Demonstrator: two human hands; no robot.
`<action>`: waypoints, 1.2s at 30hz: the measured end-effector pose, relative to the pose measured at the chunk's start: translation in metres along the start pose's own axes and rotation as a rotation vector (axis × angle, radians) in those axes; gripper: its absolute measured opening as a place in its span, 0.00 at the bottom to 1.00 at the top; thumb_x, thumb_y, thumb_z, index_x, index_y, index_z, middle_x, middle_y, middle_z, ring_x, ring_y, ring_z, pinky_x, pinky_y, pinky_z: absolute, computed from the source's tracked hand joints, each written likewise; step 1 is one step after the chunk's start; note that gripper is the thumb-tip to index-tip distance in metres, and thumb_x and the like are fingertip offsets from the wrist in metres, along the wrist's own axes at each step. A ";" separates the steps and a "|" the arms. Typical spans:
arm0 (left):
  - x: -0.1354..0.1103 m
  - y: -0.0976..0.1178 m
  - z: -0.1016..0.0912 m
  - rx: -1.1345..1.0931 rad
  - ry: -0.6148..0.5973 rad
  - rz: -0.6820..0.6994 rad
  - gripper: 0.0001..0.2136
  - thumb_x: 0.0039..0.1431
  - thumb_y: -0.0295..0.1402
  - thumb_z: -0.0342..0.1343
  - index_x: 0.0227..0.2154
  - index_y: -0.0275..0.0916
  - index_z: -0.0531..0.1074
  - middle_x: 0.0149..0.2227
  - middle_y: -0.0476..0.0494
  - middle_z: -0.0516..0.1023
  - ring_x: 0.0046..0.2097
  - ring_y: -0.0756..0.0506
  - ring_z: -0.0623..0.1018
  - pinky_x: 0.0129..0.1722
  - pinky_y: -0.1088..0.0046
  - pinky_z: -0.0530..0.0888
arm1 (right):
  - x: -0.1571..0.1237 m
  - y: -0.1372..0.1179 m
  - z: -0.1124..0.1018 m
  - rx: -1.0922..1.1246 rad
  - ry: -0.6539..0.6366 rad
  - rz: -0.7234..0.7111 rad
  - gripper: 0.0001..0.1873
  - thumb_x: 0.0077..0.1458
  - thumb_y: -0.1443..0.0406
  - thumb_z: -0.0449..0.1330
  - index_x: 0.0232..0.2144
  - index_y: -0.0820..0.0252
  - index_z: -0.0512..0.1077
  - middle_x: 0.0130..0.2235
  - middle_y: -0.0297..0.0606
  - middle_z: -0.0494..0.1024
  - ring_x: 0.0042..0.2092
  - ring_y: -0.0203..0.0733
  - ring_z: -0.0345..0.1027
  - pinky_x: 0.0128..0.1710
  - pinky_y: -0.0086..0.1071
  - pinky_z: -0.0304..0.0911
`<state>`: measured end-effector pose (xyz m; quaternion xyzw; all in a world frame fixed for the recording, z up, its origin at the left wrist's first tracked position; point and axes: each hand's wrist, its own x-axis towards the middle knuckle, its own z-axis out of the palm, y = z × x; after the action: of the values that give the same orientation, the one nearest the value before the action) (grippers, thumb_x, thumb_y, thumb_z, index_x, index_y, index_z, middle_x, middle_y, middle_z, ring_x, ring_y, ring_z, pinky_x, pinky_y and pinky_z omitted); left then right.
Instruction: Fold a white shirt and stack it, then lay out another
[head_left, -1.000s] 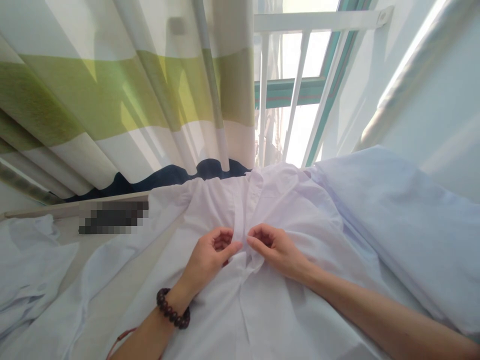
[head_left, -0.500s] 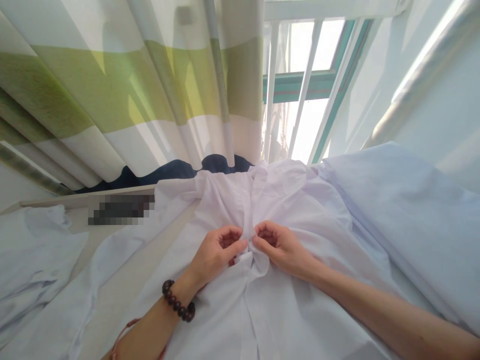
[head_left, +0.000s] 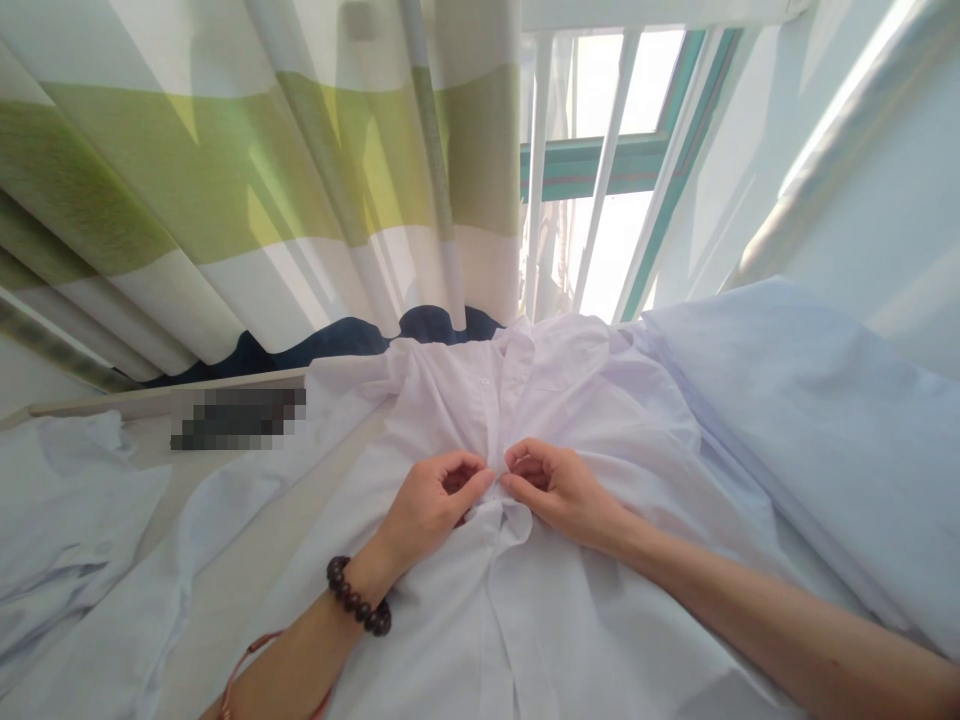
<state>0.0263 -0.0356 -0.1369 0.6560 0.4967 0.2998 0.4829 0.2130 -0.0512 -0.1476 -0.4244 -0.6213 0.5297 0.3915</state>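
A white button-up shirt (head_left: 592, 610) lies spread out before me, collar at the far end and sleeves out to the sides. My left hand (head_left: 439, 500) pinches the edge of its front placket between thumb and forefinger. Right across from it, my right hand (head_left: 555, 490) pinches the other side of the placket. The fingertips almost meet at the shirt's middle, where the cloth bunches up. Whether a button sits between them is too small to tell. Dark beads circle my left wrist.
More white cloth (head_left: 60, 540) lies at the left, and a folded white stack (head_left: 825, 420) at the right. A blurred dark object (head_left: 238, 418) rests on the pale tabletop (head_left: 240, 570). Behind hang green and white curtains (head_left: 300, 180), beside white window bars (head_left: 604, 170).
Both hands stay at the same spot on the placket, with the fingertips shifted only slightly. The whole view has moved a little.
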 end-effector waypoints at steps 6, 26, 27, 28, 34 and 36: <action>-0.001 -0.001 0.003 0.011 0.015 0.005 0.13 0.55 0.43 0.57 0.29 0.37 0.71 0.18 0.55 0.64 0.20 0.54 0.62 0.19 0.80 0.61 | 0.001 -0.001 0.000 0.047 -0.030 0.027 0.06 0.54 0.65 0.58 0.30 0.57 0.63 0.21 0.24 0.65 0.21 0.29 0.56 0.20 0.24 0.52; 0.000 -0.002 -0.003 0.014 -0.069 0.030 0.14 0.57 0.44 0.57 0.32 0.36 0.74 0.20 0.55 0.66 0.21 0.54 0.64 0.20 0.81 0.63 | 0.002 -0.002 -0.003 0.024 -0.053 0.046 0.02 0.56 0.65 0.55 0.33 0.57 0.66 0.17 0.23 0.66 0.17 0.29 0.58 0.16 0.23 0.52; -0.001 -0.002 -0.004 0.018 -0.068 0.030 0.14 0.57 0.44 0.57 0.32 0.36 0.74 0.20 0.55 0.66 0.21 0.54 0.64 0.20 0.80 0.63 | 0.002 -0.003 -0.004 0.013 -0.060 0.052 0.03 0.56 0.65 0.55 0.32 0.58 0.66 0.17 0.23 0.66 0.17 0.29 0.58 0.16 0.23 0.52; -0.001 -0.002 -0.004 0.023 -0.067 0.030 0.14 0.57 0.44 0.57 0.31 0.36 0.74 0.20 0.55 0.66 0.21 0.54 0.65 0.20 0.80 0.63 | 0.003 -0.004 -0.004 0.004 -0.066 0.060 0.03 0.56 0.64 0.55 0.32 0.58 0.67 0.17 0.23 0.66 0.17 0.29 0.58 0.17 0.23 0.52; 0.001 -0.006 -0.007 0.036 -0.137 0.050 0.14 0.58 0.43 0.56 0.31 0.35 0.74 0.20 0.55 0.64 0.21 0.55 0.63 0.20 0.80 0.61 | 0.004 -0.003 -0.007 0.005 -0.126 0.095 0.06 0.56 0.62 0.57 0.30 0.59 0.69 0.21 0.27 0.71 0.18 0.29 0.58 0.16 0.23 0.53; 0.001 -0.008 -0.008 0.050 -0.173 0.076 0.13 0.59 0.42 0.55 0.29 0.35 0.73 0.19 0.56 0.62 0.21 0.55 0.61 0.20 0.80 0.59 | 0.003 -0.003 -0.007 -0.029 -0.154 0.103 0.07 0.55 0.61 0.59 0.31 0.59 0.69 0.23 0.30 0.74 0.19 0.28 0.58 0.15 0.22 0.52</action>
<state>0.0171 -0.0316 -0.1417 0.7095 0.4352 0.2476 0.4960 0.2179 -0.0461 -0.1438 -0.4193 -0.6348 0.5710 0.3085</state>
